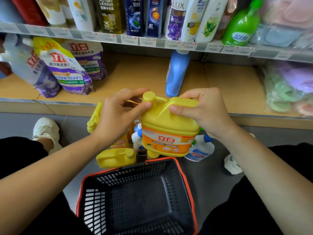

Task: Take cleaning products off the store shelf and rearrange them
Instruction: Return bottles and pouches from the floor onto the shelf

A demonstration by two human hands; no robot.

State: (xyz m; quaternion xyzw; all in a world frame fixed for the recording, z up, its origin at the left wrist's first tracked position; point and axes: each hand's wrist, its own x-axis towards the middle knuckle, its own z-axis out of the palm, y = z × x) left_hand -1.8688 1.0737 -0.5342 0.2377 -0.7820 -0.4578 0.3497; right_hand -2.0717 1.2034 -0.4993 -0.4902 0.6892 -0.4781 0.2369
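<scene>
Gripping a yellow jug with an orange label, both hands hold it upright in the air, in front of the lower shelf and above the far edge of a basket. The left hand pinches the round cap between thumb and curled fingers. The right hand wraps its fingers over the handle, with the thumb pressed on the jug's shoulder.

The basket (black mesh with an orange rim) sits on the grey floor between the person's knees, and nothing shows inside it. Beyond it, more products crowd the floor under the held jug: a second jug lies on its side just beside the basket's far left corner, a third jug shows partly behind the left hand, and white bottles with blue caps lie to the right. Some others between them are too hidden to name.

On the lower shelf a blue bottle stands alone near the middle, and purple pouches lean together at the left. The upper shelf carries a row of shampoo bottles and a green bottle towards the right. A white shoe rests on the floor at the left, another shoe at the right.
</scene>
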